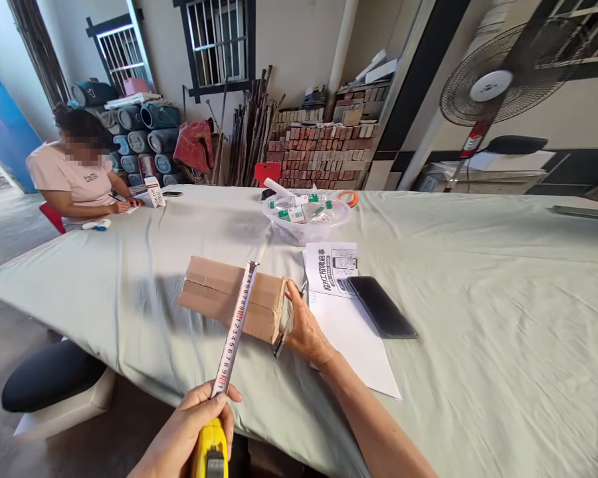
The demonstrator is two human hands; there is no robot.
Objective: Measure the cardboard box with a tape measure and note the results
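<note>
My left hand [192, 421] is closed around a yellow tape measure [210, 446] at the bottom of the view. Its white blade [232, 335] runs out away from me across the top of a brown cardboard box [219, 292], and the metal hook sits by the box's far edge. The box lies on the cloth-covered table. My right hand [303, 330] grips the right end of the box, fingertips on its upper corner. A pen [290, 322] is held in that same hand, slanting down along the box end.
Right of the box lie printed paper sheets [351, 355] and a black phone [383, 307]. Behind stands a clear plastic basin [306, 229] of bottles, with an orange tape roll [349, 198] beside it. Another person [80, 169] sits writing at the table's far left. A black-topped stool [54, 375] stands lower left.
</note>
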